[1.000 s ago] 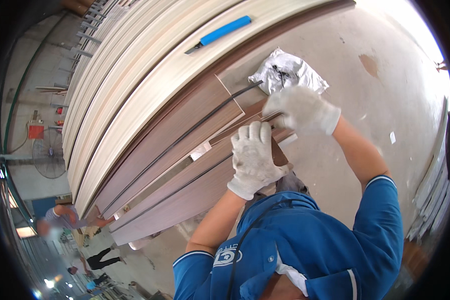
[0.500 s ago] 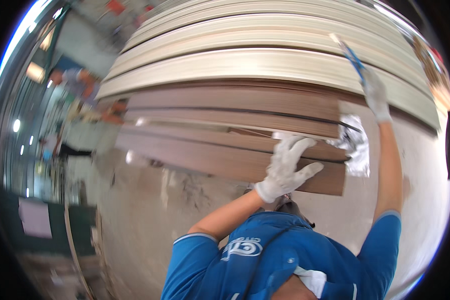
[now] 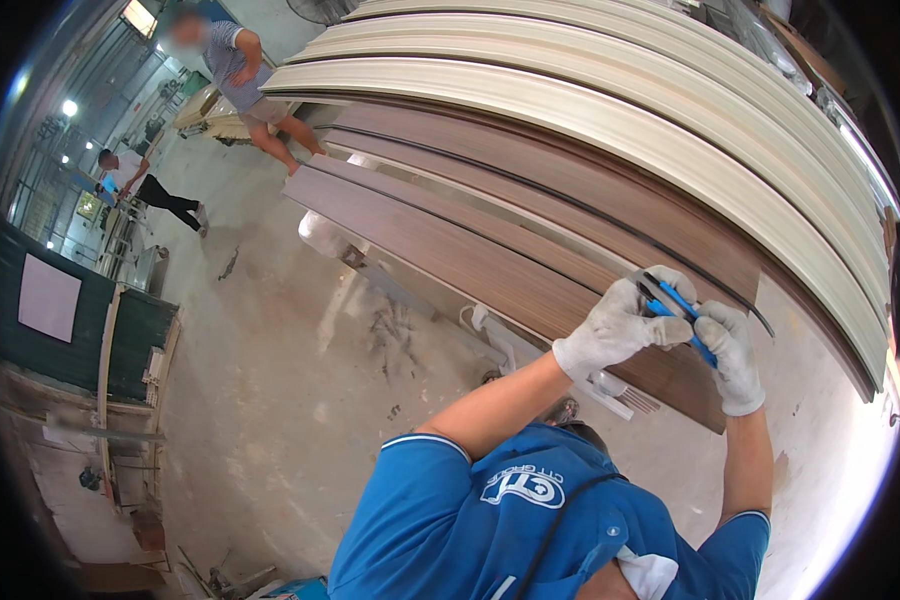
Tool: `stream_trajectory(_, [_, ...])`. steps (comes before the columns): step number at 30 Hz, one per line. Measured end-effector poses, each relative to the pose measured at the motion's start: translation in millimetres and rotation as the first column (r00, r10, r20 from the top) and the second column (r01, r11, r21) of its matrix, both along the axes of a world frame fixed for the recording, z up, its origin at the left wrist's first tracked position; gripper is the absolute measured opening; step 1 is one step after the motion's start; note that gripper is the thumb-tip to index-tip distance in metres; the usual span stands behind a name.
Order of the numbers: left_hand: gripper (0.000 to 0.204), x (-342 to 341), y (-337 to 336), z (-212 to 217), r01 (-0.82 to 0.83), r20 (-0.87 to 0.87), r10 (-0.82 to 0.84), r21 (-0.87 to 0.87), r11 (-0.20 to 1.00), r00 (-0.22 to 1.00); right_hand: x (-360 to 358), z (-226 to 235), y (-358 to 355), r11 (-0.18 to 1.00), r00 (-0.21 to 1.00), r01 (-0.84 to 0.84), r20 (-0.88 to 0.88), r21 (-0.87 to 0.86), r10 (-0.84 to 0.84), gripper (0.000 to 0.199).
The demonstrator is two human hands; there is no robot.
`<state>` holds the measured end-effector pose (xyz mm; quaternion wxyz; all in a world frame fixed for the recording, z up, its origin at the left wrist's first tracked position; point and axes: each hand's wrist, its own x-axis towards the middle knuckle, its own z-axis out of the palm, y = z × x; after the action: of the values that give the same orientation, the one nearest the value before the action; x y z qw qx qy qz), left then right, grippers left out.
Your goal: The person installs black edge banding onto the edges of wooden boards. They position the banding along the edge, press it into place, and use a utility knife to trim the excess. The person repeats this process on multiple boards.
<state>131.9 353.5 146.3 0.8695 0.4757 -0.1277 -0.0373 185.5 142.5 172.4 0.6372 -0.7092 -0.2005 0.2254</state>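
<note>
Below brown boards (image 3: 450,250), grey floor (image 3: 270,350).

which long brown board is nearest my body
The front brown board, closest to your blue shirt; the other brown board lies beyond it, beside the cream boards.

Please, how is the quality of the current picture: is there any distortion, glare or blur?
Head view: the cream boards bend into arcs, with black around the image; head view: glare whitens the floor at lower right; head view: left hand, right hand and blue utility knife look fairly sharp, without obvious motion blur.
</note>
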Motion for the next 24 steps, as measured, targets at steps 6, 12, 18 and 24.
stream_trajectory(6, [0.046, -10.2, 52.9, 6.5, -0.112, 0.037, 0.12, -0.177, 0.978, 0.992, -8.8, 27.0, 49.0, 0.976, 0.993, 0.081, -0.096, 0.204, -0.062, 0.075])
stream_trajectory(12, [0.06, -17.8, 123.1, 13.7, -0.59, 0.21, 0.579, -0.014, 0.808, 0.788, -8.4, 14.7, 192.4, 0.841, 0.985, 0.092, -0.172, 0.533, 0.001, 0.056])
stream_trajectory(18, [0.055, -53.9, 252.5, -14.4, -0.779, 0.407, 0.733, 0.571, 0.261, 0.544, 56.0, 41.4, 333.0, 0.871, 0.962, -0.253, 0.01, 0.42, 0.275, 0.053])
stream_trajectory(24, [0.029, -65.6, 352.2, -55.7, -0.775, 0.779, 0.562, 0.527, -0.348, 0.277, 88.4, 12.5, 513.7, 0.841, 0.867, -0.37, 0.18, -0.394, 0.466, 0.052])
